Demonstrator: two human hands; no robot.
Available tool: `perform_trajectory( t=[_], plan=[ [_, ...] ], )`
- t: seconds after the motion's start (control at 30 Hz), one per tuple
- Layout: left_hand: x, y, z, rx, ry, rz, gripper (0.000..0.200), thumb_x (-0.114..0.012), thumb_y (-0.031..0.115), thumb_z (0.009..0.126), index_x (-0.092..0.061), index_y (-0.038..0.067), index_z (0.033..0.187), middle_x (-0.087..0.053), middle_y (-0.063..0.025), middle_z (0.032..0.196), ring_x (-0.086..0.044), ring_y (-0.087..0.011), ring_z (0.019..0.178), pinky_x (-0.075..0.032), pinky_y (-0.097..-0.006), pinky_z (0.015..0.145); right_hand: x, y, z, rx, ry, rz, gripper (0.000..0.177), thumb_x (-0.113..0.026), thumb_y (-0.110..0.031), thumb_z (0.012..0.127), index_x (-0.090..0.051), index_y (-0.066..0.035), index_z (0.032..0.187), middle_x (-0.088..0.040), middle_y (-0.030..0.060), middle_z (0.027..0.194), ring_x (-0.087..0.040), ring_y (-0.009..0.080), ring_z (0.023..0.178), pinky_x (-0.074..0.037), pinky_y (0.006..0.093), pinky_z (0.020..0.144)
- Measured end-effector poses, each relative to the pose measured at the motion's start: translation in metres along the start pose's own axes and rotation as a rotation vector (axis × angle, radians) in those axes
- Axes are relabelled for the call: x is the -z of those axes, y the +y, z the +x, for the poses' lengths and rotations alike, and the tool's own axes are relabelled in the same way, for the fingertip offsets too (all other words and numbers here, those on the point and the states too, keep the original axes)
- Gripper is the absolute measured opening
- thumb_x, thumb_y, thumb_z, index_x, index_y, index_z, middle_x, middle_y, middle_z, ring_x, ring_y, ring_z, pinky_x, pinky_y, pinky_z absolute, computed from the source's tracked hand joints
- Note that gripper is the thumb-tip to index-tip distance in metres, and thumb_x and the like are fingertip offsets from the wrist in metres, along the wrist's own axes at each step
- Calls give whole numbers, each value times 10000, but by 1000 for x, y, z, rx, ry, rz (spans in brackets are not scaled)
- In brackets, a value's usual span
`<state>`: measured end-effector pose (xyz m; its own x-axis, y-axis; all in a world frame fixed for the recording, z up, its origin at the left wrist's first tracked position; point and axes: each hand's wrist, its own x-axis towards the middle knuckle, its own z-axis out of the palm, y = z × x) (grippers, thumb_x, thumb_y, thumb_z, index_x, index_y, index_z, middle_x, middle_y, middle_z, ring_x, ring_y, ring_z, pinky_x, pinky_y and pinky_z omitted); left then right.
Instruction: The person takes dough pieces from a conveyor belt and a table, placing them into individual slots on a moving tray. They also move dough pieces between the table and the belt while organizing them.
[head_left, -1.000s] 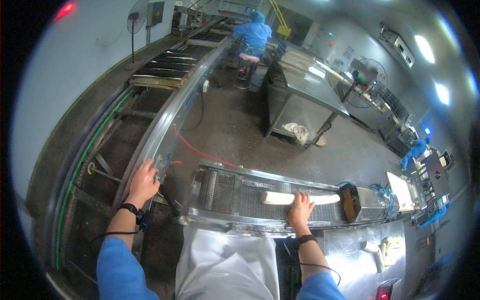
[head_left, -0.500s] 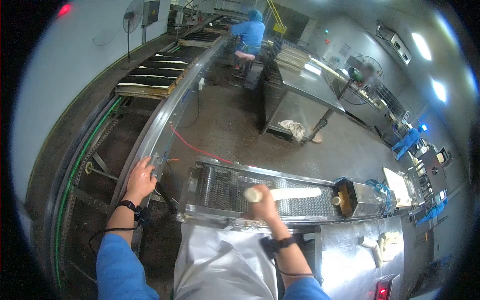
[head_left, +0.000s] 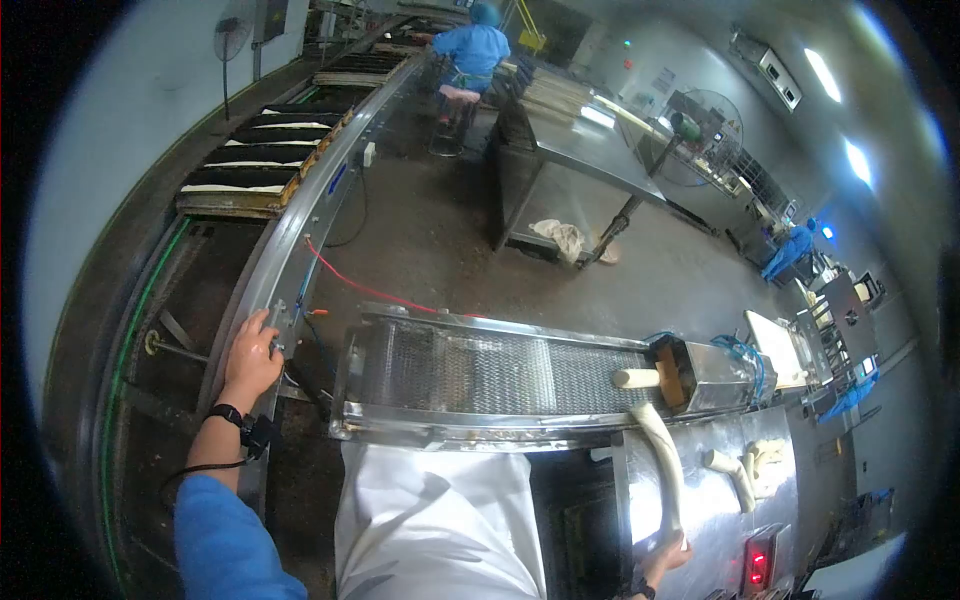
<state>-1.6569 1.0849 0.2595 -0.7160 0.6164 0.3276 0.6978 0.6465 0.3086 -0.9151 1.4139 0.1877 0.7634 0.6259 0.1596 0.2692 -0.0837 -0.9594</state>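
Observation:
My left hand (head_left: 254,352) rests on the metal rail (head_left: 297,220) of the tray line, fingers laid over its edge and holding nothing. Low on the right, my right hand (head_left: 668,560) is closed around one end of a long pale dough roll (head_left: 662,465). That roll hangs over the steel table (head_left: 650,560), its far end near the belt frame. Another dough roll (head_left: 637,378) pokes out of the metal outlet box (head_left: 715,378) onto the mesh conveyor belt (head_left: 470,370). A shorter bent dough piece (head_left: 733,478) lies on the steel table beside crumpled dough (head_left: 767,465).
A red digital display (head_left: 758,568) stands at the table's front. Trays with dough strips (head_left: 245,175) line the left conveyor. A co-worker in blue (head_left: 468,55) stands at the back, and another person (head_left: 795,250) at far right. A large steel table (head_left: 590,150) stands beyond the belt.
My right hand has carried the dough roll from above the mesh belt to the right, over the steel table. More dough has come out of the outlet. My left hand stays on the rail.

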Motion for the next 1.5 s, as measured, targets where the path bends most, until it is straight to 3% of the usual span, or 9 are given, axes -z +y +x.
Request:
perform_trajectory(
  t=[0.13,0.23,0.37,0.63,0.8,1.03,1.17,1.27,1.5],
  plan=[
    [2,1,0,-15,1,32,270,-634,53,727,-671,-1,990,-485,-188,1360,-437,-337,1294,-377,-414,1077,25,33,15,424,130,-1134,522,-627,-262,913,-461,8,1328,-537,223,1280,-533,354,1144,-414,487,965],
    [5,6,2,8,-1,21,271,-631,49,727,-674,-5,989,-482,-189,1363,-433,-335,1299,-378,-414,1076,-5,-22,-46,824,233,-1186,506,-617,-242,917,-469,-19,1347,-493,226,1335,-437,381,1267,-316,496,1080],
    [7,5,2,-11,3,-14,271,-628,44,727,-676,-13,988,-480,-184,1369,-430,-333,1305,-380,-416,1073,-94,-52,-80,898,-403,-582,504,-514,51,774,-511,9,1276,-439,243,1336,-364,437,1293,-293,463,1124],
    [6,3,2,-2,12,-22,269,-634,51,729,-672,-13,988,-486,-176,1360,-436,-336,1298,-391,-419,1062,-266,-162,-213,1302,-1158,-453,614,-643,35,689,-508,-61,1281,-485,190,1318,-441,394,1242,-354,473,1063],
    [5,2,2,3,8,-6,261,-633,48,733,-671,-8,985,-488,-172,1357,-433,-329,1299,-395,-421,1060,-284,-160,-251,1669,-869,-476,467,-684,-57,666,-614,-139,1121,-605,125,1077,-543,320,1081,-439,472,908],
    [2,-1,3,-4,16,-4,258,-629,39,733,-673,-5,983,-489,-162,1364,-435,-322,1300,-392,-414,1063,-241,-174,-165,1191,-1112,-450,329,-715,-104,673,-634,-70,991,-636,110,987,-580,307,989,-465,427,865],
    [3,2,2,9,18,-16,265,-633,29,723,-677,-2,982,-496,-171,1359,-444,-327,1291,-392,-412,1060,-152,-135,-97,-56,-1013,364,295,-676,-109,843,-577,8,1095,-595,54,1039,-544,191,1033,-468,364,887],
    [8,7,3,5,3,-10,271,-634,22,715,-676,-3,981,-500,-176,1352,-446,-331,1288,-392,-413,1057,-68,-105,-49,41,-604,383,408,-705,-205,803,-531,-14,1120,-555,142,1076,-550,245,1045,-425,451,1015],
    [6,7,6,-12,3,15,255,-627,15,710,-672,-11,960,-495,-181,1352,-444,-340,1288,-384,-415,1064,30,-23,57,423,-67,-311,324,-657,-176,813,-586,78,1001,-629,204,965,-602,281,846,-493,400,768]
  ],
)
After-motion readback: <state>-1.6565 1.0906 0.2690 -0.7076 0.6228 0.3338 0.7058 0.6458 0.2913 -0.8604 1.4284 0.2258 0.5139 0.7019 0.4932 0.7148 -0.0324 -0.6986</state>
